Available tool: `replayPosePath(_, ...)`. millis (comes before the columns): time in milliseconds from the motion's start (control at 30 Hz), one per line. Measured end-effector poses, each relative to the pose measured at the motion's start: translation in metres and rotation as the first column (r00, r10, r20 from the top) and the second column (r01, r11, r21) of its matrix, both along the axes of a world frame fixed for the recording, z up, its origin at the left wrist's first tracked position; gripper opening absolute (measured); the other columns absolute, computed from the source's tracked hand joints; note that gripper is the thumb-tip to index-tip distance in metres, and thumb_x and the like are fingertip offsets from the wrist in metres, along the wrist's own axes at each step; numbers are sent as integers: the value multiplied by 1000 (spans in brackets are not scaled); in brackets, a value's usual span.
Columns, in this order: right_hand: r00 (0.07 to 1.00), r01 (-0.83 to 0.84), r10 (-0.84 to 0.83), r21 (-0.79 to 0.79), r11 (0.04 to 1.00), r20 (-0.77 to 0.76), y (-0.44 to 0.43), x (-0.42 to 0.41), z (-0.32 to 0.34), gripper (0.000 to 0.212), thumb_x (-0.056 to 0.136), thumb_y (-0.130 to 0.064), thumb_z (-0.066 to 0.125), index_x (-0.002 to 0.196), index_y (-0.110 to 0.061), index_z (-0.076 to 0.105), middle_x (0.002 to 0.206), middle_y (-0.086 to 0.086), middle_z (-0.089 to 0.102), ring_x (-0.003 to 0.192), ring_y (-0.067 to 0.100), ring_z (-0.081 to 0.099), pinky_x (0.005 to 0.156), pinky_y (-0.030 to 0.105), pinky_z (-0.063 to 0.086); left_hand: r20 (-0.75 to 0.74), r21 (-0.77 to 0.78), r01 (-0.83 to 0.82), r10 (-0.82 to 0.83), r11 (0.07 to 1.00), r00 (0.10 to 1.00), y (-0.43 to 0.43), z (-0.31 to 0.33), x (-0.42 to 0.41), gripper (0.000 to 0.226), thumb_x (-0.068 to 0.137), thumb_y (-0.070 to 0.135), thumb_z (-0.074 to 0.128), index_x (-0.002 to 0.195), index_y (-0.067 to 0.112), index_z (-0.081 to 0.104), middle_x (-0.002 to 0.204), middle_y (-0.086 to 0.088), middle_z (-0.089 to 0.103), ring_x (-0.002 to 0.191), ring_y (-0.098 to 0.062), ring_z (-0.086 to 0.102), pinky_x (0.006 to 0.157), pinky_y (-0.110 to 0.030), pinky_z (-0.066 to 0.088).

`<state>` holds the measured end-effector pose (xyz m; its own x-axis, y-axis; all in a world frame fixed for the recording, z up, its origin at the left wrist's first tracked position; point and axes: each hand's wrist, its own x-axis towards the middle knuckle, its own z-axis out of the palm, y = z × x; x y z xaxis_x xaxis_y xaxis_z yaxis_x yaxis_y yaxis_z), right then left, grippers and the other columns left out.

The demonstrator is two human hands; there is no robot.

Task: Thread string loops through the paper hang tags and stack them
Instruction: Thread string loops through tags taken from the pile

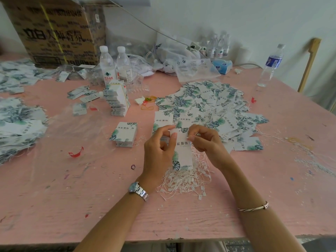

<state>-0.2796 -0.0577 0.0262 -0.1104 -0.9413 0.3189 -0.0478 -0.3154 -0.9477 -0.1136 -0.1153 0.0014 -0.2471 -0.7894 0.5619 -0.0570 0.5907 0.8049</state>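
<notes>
At frame centre our left hand (159, 148) and right hand (206, 140) pinch one hang tag (182, 148) by its top edge; fingertips hide its hole. String loops (185, 179) lie heaped below it. Upper left, we cannot see inside the cardboard box (54, 31).

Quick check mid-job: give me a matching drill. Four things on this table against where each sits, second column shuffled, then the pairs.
Things:
1. hang tag
2. string loops
3. tall tag stack
4. blue-labelled bottle

Places:
A. far right side of the table, near the wall
B. held between the left hand and the right hand
C. heaped on the table under the hands
D. just in front of the two white-capped bottles

Pairs: 1-B, 2-C, 3-D, 4-A
</notes>
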Motion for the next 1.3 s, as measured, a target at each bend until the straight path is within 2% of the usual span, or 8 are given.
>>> replayPosePath(67,997,22,-22,5,1000,73,-1,-1,1,9,86,-13,66,78,-18,65,72,28,28,51,14,18,46,19,22,-34,22,24,-23,999,999,1,1,0,22,98,22,64,119,23,66,86,17,64,45,-24,48,42,-32,37)
replayPosePath(200,972,50,-64,64,997,226,0,-6,2,14,87,-12,63,76,-21,65,59,4,25,48,9,18,42,15,23,-88,10,77,-76,997,993,6,5,0,22,95,29,63,116,23,67,82,18,62,45,-13,42,45,-24,34)
replayPosePath(300,976,6,-27,96,995,215,1,-3,1,13,89,-12,61,81,-20,68,54,-8,31,46,5,22,42,15,23,-98,-1,107,-107,994,989,7,5,-1,23,95,30,62,116,21,67,81,14,61,46,-6,41,45,-22,34)
replayPosePath(600,978,-69,43,123,990,202,1,0,0,24,90,-10,56,86,-24,75,51,-9,33,44,4,21,43,15,22,-46,29,155,-154,987,987,5,4,-1,20,95,41,60,114,35,65,88,16,63,55,-29,55,48,-37,42)
replayPosePath(800,985,-90,70,124,988,159,2,1,0,23,89,-10,56,86,-24,74,52,-5,40,46,6,22,45,16,22,-26,-7,158,-158,987,987,4,2,-3,26,96,40,61,115,23,66,91,15,58,57,-13,47,52,-20,39)
replayPosePath(967,987,-101,84,126,987,135,2,1,1,29,87,-5,54,84,-26,75,51,-7,44,45,5,24,45,16,23,-4,-145,38,-39,989,999,6,5,-2,21,91,26,73,111,20,68,110,2,50,61,-21,47,55,-32,48)
replayPosePath(1200,986,-106,87,133,985,143,2,2,1,30,85,-1,54,83,-23,74,52,-6,42,44,5,23,44,16,24,-16,-289,-32,28,957,999,4,2,0,17,91,26,72,100,13,77,103,-5,56,65,0,42,59,-6,36)
replayPosePath(1300,986,-126,109,130,983,126,3,3,2,26,87,-3,56,84,-22,73,53,-8,44,44,4,26,45,16,25,-14,-348,-95,96,933,995,1,-2,-1,15,89,21,77,96,8,78,100,-5,59,68,-8,52,57,-17,47)
